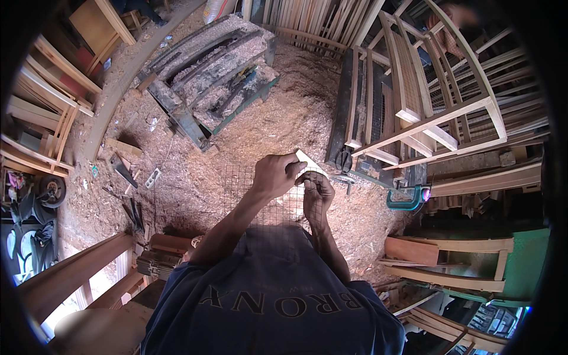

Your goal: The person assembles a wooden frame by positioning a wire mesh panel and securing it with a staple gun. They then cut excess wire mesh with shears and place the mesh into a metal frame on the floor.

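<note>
My left hand (276,175) is closed on a pale, flat, straight-edged piece (310,164), with the thumb bent toward it. Close beside it, my right hand (318,192) pinches the near edge of the same piece. The piece tilts away toward the upper right, and fingers cover part of it. I cannot tell whether it is wood or a folded sheet. Around and below both hands shows a dark square-grid mesh (236,184). Whether either hand touches the mesh is unclear.
Wood shavings cover the floor (307,106). Ahead left stands a shavings-covered metal machine (207,71). On the right, a wooden frame (435,124) rests on a dark bench with a teal clamp (408,200). Pliers-like tools (343,160) lie nearby. Another person (458,32) is far right.
</note>
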A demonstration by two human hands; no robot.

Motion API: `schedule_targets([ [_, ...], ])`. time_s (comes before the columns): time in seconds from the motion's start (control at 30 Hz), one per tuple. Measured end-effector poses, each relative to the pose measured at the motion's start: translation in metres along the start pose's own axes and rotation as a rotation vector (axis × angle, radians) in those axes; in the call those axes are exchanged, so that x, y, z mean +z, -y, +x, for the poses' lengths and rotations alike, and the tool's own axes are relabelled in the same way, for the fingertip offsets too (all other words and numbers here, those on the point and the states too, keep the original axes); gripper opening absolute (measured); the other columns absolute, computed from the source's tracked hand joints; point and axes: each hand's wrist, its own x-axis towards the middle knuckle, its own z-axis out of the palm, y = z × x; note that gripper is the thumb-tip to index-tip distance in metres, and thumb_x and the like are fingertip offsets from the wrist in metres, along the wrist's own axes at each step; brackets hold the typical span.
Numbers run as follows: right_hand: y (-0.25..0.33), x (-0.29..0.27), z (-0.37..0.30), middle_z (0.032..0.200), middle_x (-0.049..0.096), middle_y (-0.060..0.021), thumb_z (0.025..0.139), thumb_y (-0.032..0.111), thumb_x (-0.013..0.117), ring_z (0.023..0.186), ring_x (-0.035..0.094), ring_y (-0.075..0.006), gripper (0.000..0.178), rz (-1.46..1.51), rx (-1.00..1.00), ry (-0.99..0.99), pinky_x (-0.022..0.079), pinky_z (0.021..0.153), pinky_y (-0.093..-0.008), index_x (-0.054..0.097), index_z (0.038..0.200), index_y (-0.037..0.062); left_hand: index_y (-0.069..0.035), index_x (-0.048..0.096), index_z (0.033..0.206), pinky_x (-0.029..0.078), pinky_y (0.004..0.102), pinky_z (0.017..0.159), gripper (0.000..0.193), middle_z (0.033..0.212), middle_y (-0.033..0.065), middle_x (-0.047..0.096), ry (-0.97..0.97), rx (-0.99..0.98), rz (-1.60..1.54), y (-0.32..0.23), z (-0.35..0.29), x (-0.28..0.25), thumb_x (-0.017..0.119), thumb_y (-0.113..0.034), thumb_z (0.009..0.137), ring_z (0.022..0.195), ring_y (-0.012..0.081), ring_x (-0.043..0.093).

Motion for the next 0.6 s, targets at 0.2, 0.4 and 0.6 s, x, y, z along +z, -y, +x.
schedule_targets([
  [0.2,-0.002,-0.009,-0.002,0.099,0.068,-0.0123,0.09,-0.003,0.061,0.088,0.067,-0.0223,0.016,0.013,0.072,0.034,0.054,0.081,-0.0344,0.062,0.106,-0.0051,-0.008,0.064,0.075,0.046,0.0393,0.053,0.03,0.056,0.0095,0.059,0.024,0.001,0.026,0.0,-0.001,0.001,0.067,-0.034,0.089,0.052,0.0291,0.06],
  [0.4,0.041,-0.035,0.025,0.104,0.069,-0.016,0.097,0.023,0.06,0.101,0.066,-0.0263,0.034,0.103,0.354,0.124,0.052,0.091,-0.0417,0.061,0.117,-0.0035,-0.009,0.064,0.072,0.045,0.0397,0.052,0.029,0.057,0.0106,0.06,0.007,0.061,0.172,0.001,0.001,-0.005,0.066,-0.032,0.089,0.053,0.0295,0.061],
  [0.6,0.067,-0.017,0.037,0.096,0.071,-0.0157,0.102,0.032,0.051,0.083,0.068,-0.0201,0.041,-0.417,0.605,0.14,0.055,0.076,-0.0347,0.066,0.109,-0.0052,-0.009,0.063,0.074,0.047,0.0412,0.053,0.024,0.06,0.0113,0.062,-0.043,0.144,0.269,-0.01,0.002,-0.003,0.064,-0.028,0.09,0.056,0.0309,0.063],
])
